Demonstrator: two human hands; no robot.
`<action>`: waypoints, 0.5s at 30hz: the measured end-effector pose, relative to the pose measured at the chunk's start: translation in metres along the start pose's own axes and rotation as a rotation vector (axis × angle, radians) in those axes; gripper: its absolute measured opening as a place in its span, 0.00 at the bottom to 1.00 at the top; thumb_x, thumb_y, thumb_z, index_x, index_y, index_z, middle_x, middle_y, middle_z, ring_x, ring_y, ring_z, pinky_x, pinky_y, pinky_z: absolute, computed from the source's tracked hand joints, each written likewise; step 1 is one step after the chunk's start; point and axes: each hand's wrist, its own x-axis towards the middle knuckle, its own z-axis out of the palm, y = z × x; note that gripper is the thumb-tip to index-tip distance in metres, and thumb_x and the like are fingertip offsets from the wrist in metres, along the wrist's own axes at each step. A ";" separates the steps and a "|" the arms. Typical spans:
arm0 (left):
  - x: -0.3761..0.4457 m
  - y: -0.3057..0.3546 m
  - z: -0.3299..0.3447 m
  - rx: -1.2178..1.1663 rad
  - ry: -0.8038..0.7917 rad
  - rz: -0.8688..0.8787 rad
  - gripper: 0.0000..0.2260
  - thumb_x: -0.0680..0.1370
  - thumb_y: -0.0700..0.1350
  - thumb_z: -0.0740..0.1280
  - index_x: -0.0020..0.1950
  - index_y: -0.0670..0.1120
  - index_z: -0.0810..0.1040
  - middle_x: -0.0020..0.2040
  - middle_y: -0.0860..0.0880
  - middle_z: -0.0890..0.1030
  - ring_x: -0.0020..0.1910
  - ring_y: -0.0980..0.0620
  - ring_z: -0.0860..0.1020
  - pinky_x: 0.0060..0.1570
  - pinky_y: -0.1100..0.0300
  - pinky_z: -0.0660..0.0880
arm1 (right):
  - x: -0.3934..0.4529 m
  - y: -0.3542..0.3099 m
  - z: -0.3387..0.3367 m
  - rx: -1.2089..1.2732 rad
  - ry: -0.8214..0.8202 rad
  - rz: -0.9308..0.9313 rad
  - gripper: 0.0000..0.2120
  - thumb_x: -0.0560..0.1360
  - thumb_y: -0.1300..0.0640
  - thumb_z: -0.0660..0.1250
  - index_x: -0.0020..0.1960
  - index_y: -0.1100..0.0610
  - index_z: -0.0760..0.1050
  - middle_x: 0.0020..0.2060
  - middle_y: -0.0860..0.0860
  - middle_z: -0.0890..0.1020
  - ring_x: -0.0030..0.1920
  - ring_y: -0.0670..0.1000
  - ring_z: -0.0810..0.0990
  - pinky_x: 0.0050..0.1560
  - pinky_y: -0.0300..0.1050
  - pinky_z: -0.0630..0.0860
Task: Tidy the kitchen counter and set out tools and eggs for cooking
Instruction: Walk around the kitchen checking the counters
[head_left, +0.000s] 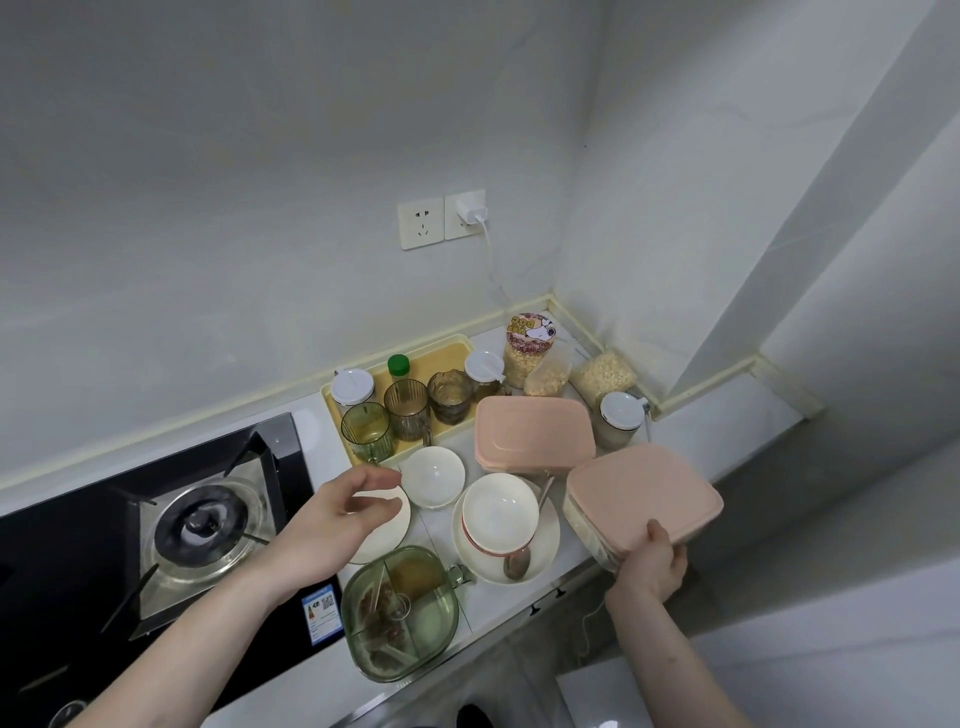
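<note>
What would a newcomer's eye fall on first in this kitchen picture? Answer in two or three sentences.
Probably the two pink-lidded boxes at the right: one rests on the counter, the other is gripped at its near edge by the right hand. Next, the left hand hovering over the white bowls mid-counter, beside the black stove.

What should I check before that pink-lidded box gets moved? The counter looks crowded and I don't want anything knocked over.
1. Right hand grip on the near pink-lidded box: ok, thumb on the lid, fingers underneath.
2. Lid fully seated: cannot tell.
3. Left hand free: ok, it holds nothing and hovers over a white plate.
4. Room beside the box: not ok, the bowl on its plate and the second pink-lidded box sit close.
5. Box well on the counter: not ok, it overhangs the front edge.
</note>
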 end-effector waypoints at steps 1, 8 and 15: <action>0.001 -0.001 -0.001 -0.002 -0.002 -0.003 0.11 0.75 0.54 0.71 0.57 0.63 0.81 0.59 0.66 0.81 0.57 0.63 0.81 0.65 0.48 0.75 | -0.001 -0.001 0.002 0.004 -0.022 -0.020 0.33 0.73 0.52 0.71 0.77 0.50 0.68 0.67 0.52 0.78 0.62 0.56 0.78 0.60 0.49 0.73; 0.003 0.007 -0.001 0.000 0.003 -0.010 0.15 0.70 0.59 0.70 0.56 0.65 0.81 0.58 0.66 0.81 0.57 0.63 0.81 0.65 0.48 0.75 | -0.017 -0.023 0.042 -0.068 -0.300 -0.021 0.28 0.76 0.52 0.70 0.75 0.47 0.66 0.60 0.50 0.78 0.55 0.53 0.79 0.60 0.54 0.78; -0.006 0.006 -0.015 -0.017 0.052 0.004 0.19 0.69 0.60 0.70 0.59 0.60 0.81 0.60 0.64 0.82 0.57 0.62 0.81 0.66 0.47 0.75 | -0.034 -0.019 0.098 -0.273 -0.499 0.130 0.24 0.71 0.53 0.73 0.65 0.56 0.73 0.52 0.52 0.81 0.51 0.56 0.82 0.44 0.48 0.83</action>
